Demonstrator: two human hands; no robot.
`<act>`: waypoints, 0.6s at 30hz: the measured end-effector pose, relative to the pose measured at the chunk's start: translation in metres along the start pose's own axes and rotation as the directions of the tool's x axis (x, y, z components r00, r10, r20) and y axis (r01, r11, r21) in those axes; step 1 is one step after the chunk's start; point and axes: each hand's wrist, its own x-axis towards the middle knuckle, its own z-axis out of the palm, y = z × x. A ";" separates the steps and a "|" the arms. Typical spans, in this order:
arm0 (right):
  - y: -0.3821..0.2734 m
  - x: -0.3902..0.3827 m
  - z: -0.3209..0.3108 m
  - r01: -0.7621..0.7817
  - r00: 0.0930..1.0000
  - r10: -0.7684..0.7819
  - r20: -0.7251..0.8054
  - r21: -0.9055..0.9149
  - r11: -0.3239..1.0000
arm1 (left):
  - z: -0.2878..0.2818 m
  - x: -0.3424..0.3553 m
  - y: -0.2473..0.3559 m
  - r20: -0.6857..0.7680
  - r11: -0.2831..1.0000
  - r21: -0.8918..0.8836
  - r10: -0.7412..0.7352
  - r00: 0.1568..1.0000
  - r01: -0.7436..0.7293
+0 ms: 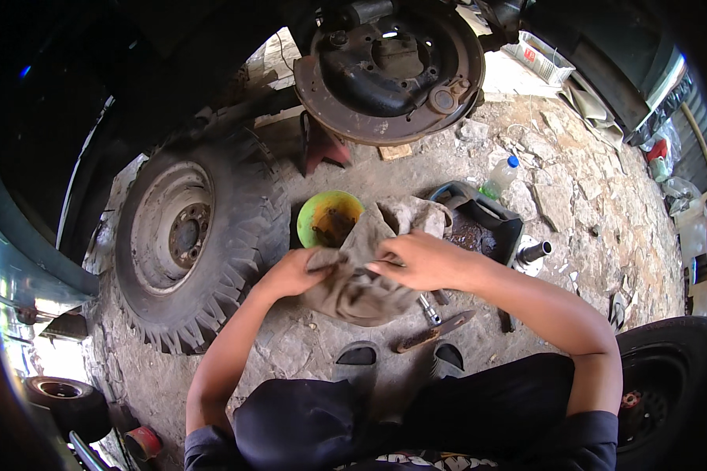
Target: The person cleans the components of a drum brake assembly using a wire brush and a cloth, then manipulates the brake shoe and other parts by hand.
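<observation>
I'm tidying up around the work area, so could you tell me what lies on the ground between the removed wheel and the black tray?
In the head view, a green-and-yellow bowl sits between the wheel and the black tray, with the grey rag spread there too.

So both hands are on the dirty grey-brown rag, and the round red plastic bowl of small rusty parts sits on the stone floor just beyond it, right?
Not quite: the round plastic bowl is yellow-green, not red. The head view shows it on the stone floor just beyond the dirty grey-brown rag, holding small rusty parts, with the left hand and right hand both on the rag.
</observation>
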 end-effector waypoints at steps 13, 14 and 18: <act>0.164 0.004 0.038 -0.153 0.962 0.237 0.134 -0.453 0.878 | 0.005 0.036 0.028 0.175 0.474 0.880 -0.237 0.956 -0.043; 0.166 0.005 0.045 -0.192 0.911 0.321 0.258 -0.424 0.885 | 0.006 0.042 0.031 0.236 0.499 0.855 -0.131 0.963 -0.142; 0.182 0.001 0.098 -0.329 0.721 0.417 0.553 -0.256 0.909 | 0.048 0.077 0.038 0.323 0.480 0.769 0.278 0.905 -0.422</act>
